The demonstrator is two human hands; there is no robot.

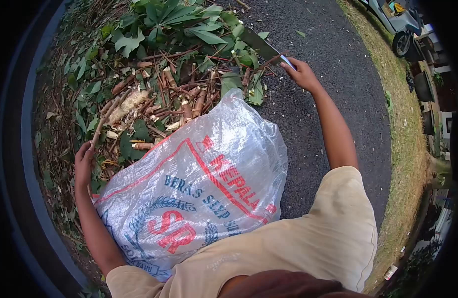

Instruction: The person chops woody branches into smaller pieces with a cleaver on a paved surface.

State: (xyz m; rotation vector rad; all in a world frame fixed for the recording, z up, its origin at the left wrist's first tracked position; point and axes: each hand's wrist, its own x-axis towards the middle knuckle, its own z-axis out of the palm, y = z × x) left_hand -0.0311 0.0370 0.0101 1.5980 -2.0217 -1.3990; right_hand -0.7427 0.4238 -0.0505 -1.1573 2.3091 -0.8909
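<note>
My left hand is closed round the lower end of a thin brown stick, which slants up over the pile beside a pale, chipped wooden block. My right hand grips the light blue handle of a machete. Its long dark blade points up and left, with the far end over the leaves. Between my arms, a translucent woven rice sack with red and blue print covers my lap. Cut stem pieces lie heaped just beyond the sack.
Green leaves and cut stalks are heaped at the top of the view. Dark asphalt runs along the right, then a grass strip. A parked scooter stands at the upper right.
</note>
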